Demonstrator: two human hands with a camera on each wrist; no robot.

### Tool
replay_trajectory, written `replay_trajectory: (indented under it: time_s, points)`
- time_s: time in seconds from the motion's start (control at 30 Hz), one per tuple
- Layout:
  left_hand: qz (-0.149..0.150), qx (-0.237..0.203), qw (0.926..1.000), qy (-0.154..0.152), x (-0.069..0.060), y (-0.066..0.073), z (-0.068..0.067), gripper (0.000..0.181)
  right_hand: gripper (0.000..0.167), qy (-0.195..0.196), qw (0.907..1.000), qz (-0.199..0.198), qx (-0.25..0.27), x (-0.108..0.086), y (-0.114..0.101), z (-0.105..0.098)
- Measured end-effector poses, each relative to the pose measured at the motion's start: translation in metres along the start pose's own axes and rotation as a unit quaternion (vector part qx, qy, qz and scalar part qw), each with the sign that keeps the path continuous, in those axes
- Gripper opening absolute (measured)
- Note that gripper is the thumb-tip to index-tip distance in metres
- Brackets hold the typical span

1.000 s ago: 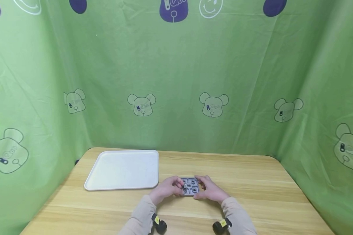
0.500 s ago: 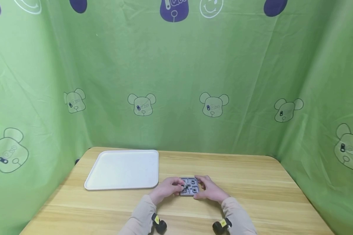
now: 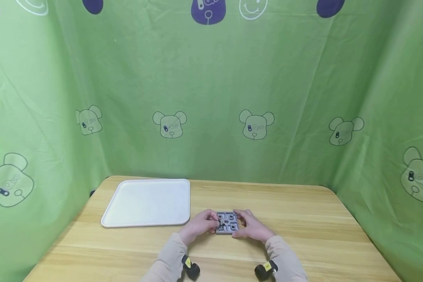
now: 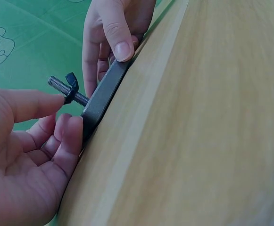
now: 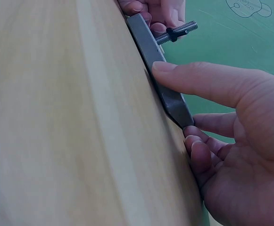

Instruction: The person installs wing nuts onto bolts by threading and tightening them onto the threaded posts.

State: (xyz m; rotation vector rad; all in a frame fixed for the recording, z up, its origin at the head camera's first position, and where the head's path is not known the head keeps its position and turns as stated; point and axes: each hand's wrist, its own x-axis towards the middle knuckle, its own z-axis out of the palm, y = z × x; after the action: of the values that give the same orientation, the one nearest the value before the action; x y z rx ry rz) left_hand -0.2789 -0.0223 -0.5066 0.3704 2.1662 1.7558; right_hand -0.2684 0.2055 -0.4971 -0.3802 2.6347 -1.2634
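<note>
A grey square metal plate (image 3: 229,224) with recesses and holes lies on the table between both hands. From its left part a threaded bolt (image 4: 57,85) stands up, carrying a dark wing nut (image 4: 71,88) partway along its thread. My left hand (image 3: 198,225) has a fingertip on a wing of the nut, the digits bent around it, while its lower fingers touch the plate's edge. Gripping the plate's right side, my right hand (image 3: 252,228) has its thumb on the near edge and its fingers at the far corner. The plate's underside is hidden.
A white tray (image 3: 148,203) lies to the left on the wooden table (image 3: 285,207). Green printed cloth (image 3: 211,78) encloses the back and both sides. A dark wrist camera (image 3: 192,271) is strapped to each forearm.
The left fingers shift slightly around the wing nut, and its wings sit at a different angle. The right hand and the plate stay in place.
</note>
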Motion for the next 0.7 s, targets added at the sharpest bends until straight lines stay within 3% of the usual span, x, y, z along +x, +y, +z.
replay_trajectory:
  time_s: [0.5, 0.7]
  points:
    - [0.013, 0.008, 0.9996, -0.022, -0.0035, 0.0024, -0.0009, 0.03, 0.092, -0.001, 0.9998, -0.011, -0.016, 0.0016, 0.0041, 0.0007]
    - [0.012, 0.022, 0.9995, -0.017, -0.0014, 0.0021, -0.001, 0.025, 0.092, 0.001, 0.9997, -0.013, -0.021, 0.0016, 0.0026, -0.0001]
